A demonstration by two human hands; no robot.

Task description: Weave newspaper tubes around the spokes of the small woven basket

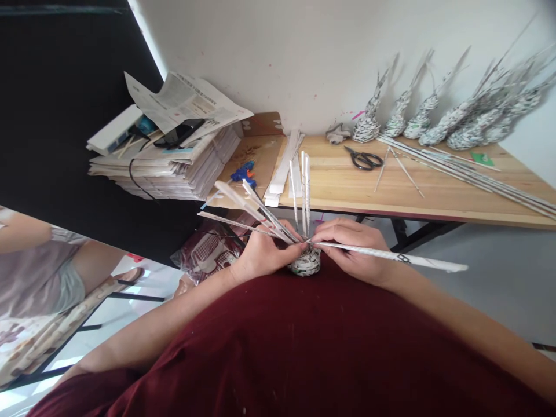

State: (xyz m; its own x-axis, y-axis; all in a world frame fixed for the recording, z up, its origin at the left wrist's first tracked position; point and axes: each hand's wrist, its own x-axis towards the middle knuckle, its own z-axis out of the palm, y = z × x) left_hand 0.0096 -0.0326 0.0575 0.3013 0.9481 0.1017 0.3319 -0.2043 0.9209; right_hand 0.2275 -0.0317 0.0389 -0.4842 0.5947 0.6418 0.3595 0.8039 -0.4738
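wooden worktable (434,197) against a white wall forms the setting; the work itself sits nearer, over the person's lap. left hand (260,255) is closed about the small woven paper base (306,263), steadying its upright rolled paper spokes (304,191). right hand (351,246) pinches one long paper tube (391,256) that runs out sideways from the weave. judged light, springy and easily creased; best held close to the woven rim, not at the free ends. beyond, on the table: blue glue gun (243,172), flat paper strips (284,168), black scissors (364,158), a bundle of loose long tubes (469,174). no containers with visible contents. farthest, a newspaper stack (174,168) at left and finished woven cones (434,116) along the wall.
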